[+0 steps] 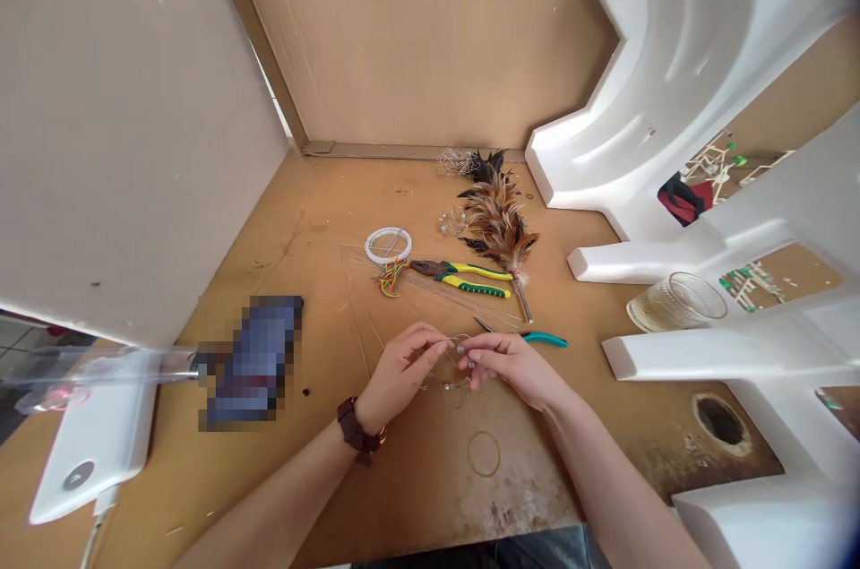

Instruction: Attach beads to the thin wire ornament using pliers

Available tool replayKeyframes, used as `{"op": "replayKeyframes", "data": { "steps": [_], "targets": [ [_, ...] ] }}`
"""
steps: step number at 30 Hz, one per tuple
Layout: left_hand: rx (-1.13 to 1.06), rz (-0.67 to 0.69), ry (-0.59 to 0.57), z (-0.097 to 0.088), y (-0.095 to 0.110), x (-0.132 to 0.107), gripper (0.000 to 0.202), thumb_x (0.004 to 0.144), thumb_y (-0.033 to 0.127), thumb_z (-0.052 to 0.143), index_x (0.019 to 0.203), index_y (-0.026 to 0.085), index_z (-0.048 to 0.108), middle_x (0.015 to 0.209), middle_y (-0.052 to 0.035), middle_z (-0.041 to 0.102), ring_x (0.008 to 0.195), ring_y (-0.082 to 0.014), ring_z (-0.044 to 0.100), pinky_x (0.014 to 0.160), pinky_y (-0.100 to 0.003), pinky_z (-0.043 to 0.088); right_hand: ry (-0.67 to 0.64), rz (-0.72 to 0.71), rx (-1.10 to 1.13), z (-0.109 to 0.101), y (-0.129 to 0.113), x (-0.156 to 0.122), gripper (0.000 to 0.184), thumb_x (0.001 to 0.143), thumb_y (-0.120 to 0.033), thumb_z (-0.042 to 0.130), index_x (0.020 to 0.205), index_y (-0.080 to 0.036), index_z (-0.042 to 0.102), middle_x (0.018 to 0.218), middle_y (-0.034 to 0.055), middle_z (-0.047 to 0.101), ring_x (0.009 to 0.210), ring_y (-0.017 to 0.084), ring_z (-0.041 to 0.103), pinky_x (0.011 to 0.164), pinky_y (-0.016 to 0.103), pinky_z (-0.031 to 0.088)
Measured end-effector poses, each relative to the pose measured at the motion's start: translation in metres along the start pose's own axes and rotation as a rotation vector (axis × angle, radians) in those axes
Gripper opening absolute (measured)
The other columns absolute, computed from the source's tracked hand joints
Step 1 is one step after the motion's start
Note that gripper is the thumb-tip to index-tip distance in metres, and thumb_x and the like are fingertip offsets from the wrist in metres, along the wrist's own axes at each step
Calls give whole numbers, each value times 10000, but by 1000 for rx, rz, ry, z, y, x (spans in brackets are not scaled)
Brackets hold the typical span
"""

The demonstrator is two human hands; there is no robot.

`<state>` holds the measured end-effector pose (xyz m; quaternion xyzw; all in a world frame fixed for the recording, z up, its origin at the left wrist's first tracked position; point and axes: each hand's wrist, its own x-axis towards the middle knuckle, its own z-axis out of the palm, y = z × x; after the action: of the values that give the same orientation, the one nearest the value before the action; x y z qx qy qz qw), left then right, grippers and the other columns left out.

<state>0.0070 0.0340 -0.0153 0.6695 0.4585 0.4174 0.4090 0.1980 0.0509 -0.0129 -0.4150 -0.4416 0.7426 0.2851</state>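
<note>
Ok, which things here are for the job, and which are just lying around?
For the job: thin silver wire loop, pinched by left hand and right hand.
Lying around: fluffy brown-and-black feather bunch, yellow-and-green-handled pliers, clear ribbed glass tumbler.

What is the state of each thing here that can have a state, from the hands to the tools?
Left hand: fingers pinching the wire loop.
Right hand: fingers pinching the same loop.
Wire loop: held up between both hands.
Yellow-green pliers: lying flat, handles slightly apart.
Teal-handled pliers: lying flat, untouched.
Wire coil: wound, lying flat.
Feather bunch: lying flat, untouched.
</note>
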Motion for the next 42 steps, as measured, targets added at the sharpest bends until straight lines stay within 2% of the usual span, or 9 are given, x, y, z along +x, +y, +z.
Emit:
{"op": "replayKeyframes", "data": {
  "steps": [5,12,19,21,27,30,35,39,42],
  "targets": [
    [19,16,6,1,3,-1,183,865,259,467,842,175,628,856,-55,589,813,-150,563,715,-270,467,87,-39,-88,1,2,2,266,659,-372,686,785,-145,629,747,33,681,499,122,622,549,251,453],
    [211,167,-20,3,2,-4,171,853,195,473,890,204,639,973,-65,578,949,-174,525,850,-324,433,58,-92,-240,3,4,3,218,710,-369,635,742,-154,647,727,28,678,501,117,620,551,239,454],
    [268,103,44,4,1,-3,209,872,231,442,845,192,646,843,-51,543,844,-167,516,746,-293,438,127,-24,-184,4,4,2,261,670,-397,664,719,-144,620,686,21,666,468,119,617,492,229,437],
    [388,177,11,3,3,-3,199,864,210,450,872,199,648,802,-47,561,809,-172,500,734,-309,421,142,-15,-150,3,4,3,273,661,-403,674,719,-143,613,680,17,664,472,118,621,491,226,441],
    [679,422,-97,0,7,-1,219,838,150,468,911,246,651,812,-30,645,868,-190,501,921,-425,320,208,-19,-23,1,2,4,309,633,-413,703,751,-139,621,687,24,672,486,113,626,505,224,469],
    [610,377,-80,3,4,-3,203,850,170,460,906,219,649,836,-47,630,837,-181,520,825,-368,395,197,-31,-12,-1,2,4,308,638,-404,705,780,-140,633,709,30,679,496,113,628,512,224,469],
    [294,147,55,2,-3,-4,217,875,221,433,936,198,640,821,-43,592,740,-134,558,661,-244,465,145,-26,-77,-1,3,4,296,653,-406,693,775,-142,640,702,26,676,462,103,605,477,216,438],
    [273,188,21,-2,-3,-3,212,861,193,456,969,210,638,903,-53,598,843,-145,562,758,-272,472,179,-49,-52,-1,3,5,302,650,-408,697,775,-141,637,711,23,668,483,108,613,509,228,456],
    [231,149,97,-3,-4,-2,233,865,191,441,1023,210,610,1014,-72,576,939,-159,552,820,-301,474,217,-81,-35,-2,2,5,302,646,-404,701,783,-142,639,711,24,666,480,111,613,515,237,467]
  ]
}}
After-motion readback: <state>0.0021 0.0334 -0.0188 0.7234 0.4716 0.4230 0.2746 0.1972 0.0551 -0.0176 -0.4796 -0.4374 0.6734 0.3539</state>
